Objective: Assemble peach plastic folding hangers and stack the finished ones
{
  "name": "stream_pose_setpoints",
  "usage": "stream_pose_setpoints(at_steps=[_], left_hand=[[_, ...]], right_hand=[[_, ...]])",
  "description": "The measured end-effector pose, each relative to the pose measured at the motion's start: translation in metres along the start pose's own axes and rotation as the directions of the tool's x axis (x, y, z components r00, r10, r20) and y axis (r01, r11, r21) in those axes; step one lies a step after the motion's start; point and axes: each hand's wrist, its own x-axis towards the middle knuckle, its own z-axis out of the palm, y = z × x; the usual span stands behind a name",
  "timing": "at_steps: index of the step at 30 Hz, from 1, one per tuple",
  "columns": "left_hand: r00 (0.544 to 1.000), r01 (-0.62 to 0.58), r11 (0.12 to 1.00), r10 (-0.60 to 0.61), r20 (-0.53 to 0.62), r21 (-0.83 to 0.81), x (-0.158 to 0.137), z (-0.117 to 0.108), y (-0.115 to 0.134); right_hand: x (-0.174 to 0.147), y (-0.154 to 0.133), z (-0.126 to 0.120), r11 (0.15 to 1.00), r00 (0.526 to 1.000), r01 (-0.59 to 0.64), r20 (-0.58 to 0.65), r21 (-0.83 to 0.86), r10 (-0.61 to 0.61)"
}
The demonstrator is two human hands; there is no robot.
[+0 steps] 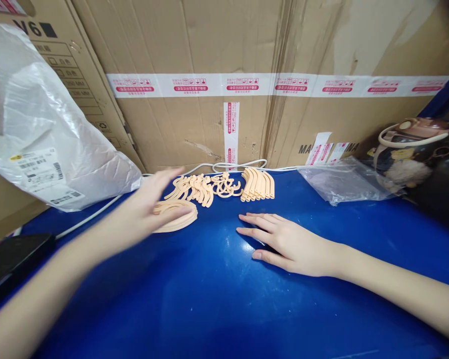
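My left hand (149,204) is over a bundle of long curved beige strips (181,222), thumb and fingers apart; whether it touches them I cannot tell. Behind that bundle lies a loose pile of short wavy beige pieces (202,189), with thin hook-shaped beige pieces (224,185) beside it. Farther right, bent beige tubes (257,185) with hollow ends are stacked side by side. My right hand (277,239) rests palm down on the blue tabletop (209,294), fingers spread, holding nothing, in front of the tubes.
Large cardboard boxes (187,50) wall off the back. A white plastic package (48,124) leans at left above a black object (15,259). A white cable (243,163) runs along the back. Right are a clear plastic bag (344,182) and a brown-lidded bottle (411,144).
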Motion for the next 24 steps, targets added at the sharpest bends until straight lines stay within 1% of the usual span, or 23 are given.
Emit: stream_pose_setpoints(at_steps=[1,2,3,4,6,7,9,11,12,13,14,16,17,19,22,24], left_hand=[[0.998,-0.049,0.999,0.048,-0.046,-0.022,0.000,0.012,0.016],[0.997,-0.070,0.997,0.069,-0.044,-0.021,-0.002,0.024,0.030],[0.994,-0.105,0.994,0.105,-0.006,0.003,-0.005,0.036,0.042],[0.990,-0.121,0.992,0.119,0.073,0.030,-0.008,0.047,0.052],[0.967,-0.177,0.984,0.166,0.193,0.038,-0.015,0.064,0.062],[0.955,-0.188,0.982,0.174,0.242,0.034,-0.017,0.068,0.063],[0.934,-0.204,0.979,0.186,0.306,0.027,-0.018,0.071,0.061],[0.924,-0.223,0.975,0.205,0.322,0.021,-0.016,0.068,0.057],[0.924,-0.234,0.972,0.217,0.316,0.016,-0.015,0.065,0.055],[0.923,-0.243,0.970,0.228,0.309,0.010,-0.014,0.064,0.054],[0.923,-0.248,0.969,0.235,0.305,0.006,-0.013,0.062,0.053],[0.921,-0.250,0.968,0.236,0.309,0.005,-0.012,0.061,0.053],[0.920,-0.249,0.968,0.234,0.315,0.006,-0.013,0.061,0.053],[0.918,-0.251,0.968,0.236,0.318,0.005,-0.013,0.061,0.053],[0.918,-0.254,0.967,0.238,0.318,0.010,-0.014,0.060,0.053],[0.916,-0.253,0.967,0.233,0.327,0.019,-0.014,0.059,0.053]], right_hand=[[0.000,0.000,0.000,1.000,1.000,-0.005,0.004,-0.006,0.005],[0.000,0.000,0.000,1.000,1.000,-0.009,0.007,-0.012,0.009],[0.000,0.000,0.000,1.000,1.000,-0.013,0.008,-0.018,0.013],[-0.001,0.000,0.001,1.000,1.000,-0.020,0.004,-0.023,0.020],[-0.001,-0.001,0.002,0.999,0.999,-0.036,-0.013,-0.038,0.036],[-0.001,-0.002,0.003,0.998,0.999,-0.044,-0.026,-0.049,0.042],[0.000,-0.003,0.004,0.996,0.997,-0.051,-0.059,-0.068,0.047],[0.002,-0.001,0.001,0.995,0.993,-0.073,-0.099,-0.063,0.066],[0.003,0.002,-0.003,0.993,0.986,-0.108,-0.135,-0.052,0.100],[0.005,0.006,-0.008,0.986,0.972,-0.161,-0.178,-0.041,0.151],[0.006,0.013,-0.013,0.973,0.949,-0.227,-0.230,-0.031,0.214],[0.009,0.031,-0.025,0.930,0.889,-0.366,-0.313,-0.044,0.335],[0.010,0.042,-0.030,0.911,0.880,-0.407,-0.297,-0.072,0.370],[0.013,0.063,-0.036,0.893,0.896,-0.427,-0.199,-0.142,0.397],[0.016,0.087,-0.032,0.885,0.897,-0.433,-0.174,-0.172,0.406],[0.018,0.093,-0.026,0.882,0.898,-0.434,-0.169,-0.184,0.407]])
